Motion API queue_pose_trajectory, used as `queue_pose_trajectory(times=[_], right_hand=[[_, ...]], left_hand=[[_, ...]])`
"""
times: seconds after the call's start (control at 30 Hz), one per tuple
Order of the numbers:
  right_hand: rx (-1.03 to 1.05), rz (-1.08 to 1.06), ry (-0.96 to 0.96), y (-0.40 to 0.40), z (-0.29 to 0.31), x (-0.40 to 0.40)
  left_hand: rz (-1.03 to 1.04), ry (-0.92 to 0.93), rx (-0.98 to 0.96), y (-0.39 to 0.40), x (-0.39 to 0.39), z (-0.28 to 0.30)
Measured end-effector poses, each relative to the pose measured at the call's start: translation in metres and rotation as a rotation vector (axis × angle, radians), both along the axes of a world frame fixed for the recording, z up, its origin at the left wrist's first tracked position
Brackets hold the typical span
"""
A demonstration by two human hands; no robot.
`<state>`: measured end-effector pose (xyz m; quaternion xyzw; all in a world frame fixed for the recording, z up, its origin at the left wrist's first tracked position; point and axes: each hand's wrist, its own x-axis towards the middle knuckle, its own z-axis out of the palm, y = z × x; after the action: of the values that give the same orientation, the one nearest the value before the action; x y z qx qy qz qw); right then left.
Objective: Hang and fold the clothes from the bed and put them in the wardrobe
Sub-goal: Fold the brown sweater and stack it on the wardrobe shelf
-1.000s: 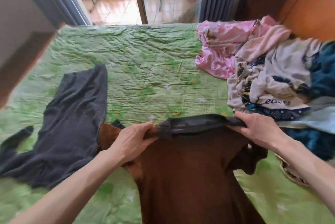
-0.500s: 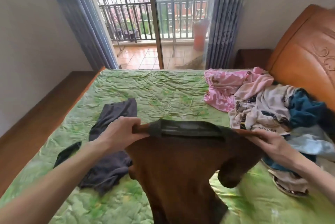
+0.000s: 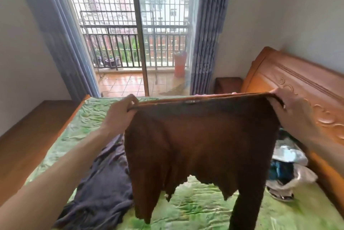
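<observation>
A brown garment (image 3: 201, 140) hangs in the air in front of me, stretched flat by its top edge. My left hand (image 3: 119, 114) grips the left corner of that edge and my right hand (image 3: 292, 110) grips the right corner. Its lower part dangles above the green bedspread (image 3: 193, 207). A dark grey garment (image 3: 100, 183) lies spread on the bed at the lower left. A heap of mixed clothes (image 3: 286, 170) lies on the right side of the bed, partly hidden behind the brown garment.
A carved wooden headboard (image 3: 305, 92) stands along the right. A wooden ledge (image 3: 28, 136) runs beside the bed on the left. Behind the bed are a glass balcony door (image 3: 141, 34), blue curtains (image 3: 206, 30) and a small brown bedside table (image 3: 228, 84).
Both hands have lifted the brown garment off the bed and raised it high, pulling its top edge wider. My view has tilted upward toward the balcony door.
</observation>
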<state>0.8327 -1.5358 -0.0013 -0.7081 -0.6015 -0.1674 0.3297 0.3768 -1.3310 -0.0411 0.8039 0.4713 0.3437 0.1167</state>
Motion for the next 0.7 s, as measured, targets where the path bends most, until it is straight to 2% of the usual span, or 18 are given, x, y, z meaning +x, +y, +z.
queue_pose_trajectory(times=[0.17, 0.27, 0.37, 0.43, 0.53, 0.63, 0.7], right_hand=[[0.115, -0.103, 0.3, 0.011, 0.013, -0.015], [0.164, -0.103, 0.427, 0.01, 0.014, -0.02], [0.129, -0.074, 0.314, -0.006, 0.012, -0.02], [0.072, -0.02, 0.25, -0.022, 0.005, -0.02], [0.001, 0.043, 0.269, -0.046, -0.006, -0.017], [-0.076, 0.12, 0.384, -0.072, -0.021, -0.014], [-0.143, 0.19, 0.43, -0.088, -0.037, -0.013]], left_hand=[[-0.029, -0.084, 0.013, -0.005, 0.011, 0.01], [-0.003, -0.263, -0.091, -0.009, 0.014, 0.01], [0.057, -0.567, -0.319, -0.018, 0.007, -0.001], [0.067, -0.677, -0.432, -0.03, 0.001, -0.011], [0.028, -0.557, -0.421, -0.043, -0.014, -0.02], [-0.01, -0.418, -0.397, -0.057, -0.031, -0.021], [-0.037, -0.39, -0.498, -0.07, -0.039, -0.021]])
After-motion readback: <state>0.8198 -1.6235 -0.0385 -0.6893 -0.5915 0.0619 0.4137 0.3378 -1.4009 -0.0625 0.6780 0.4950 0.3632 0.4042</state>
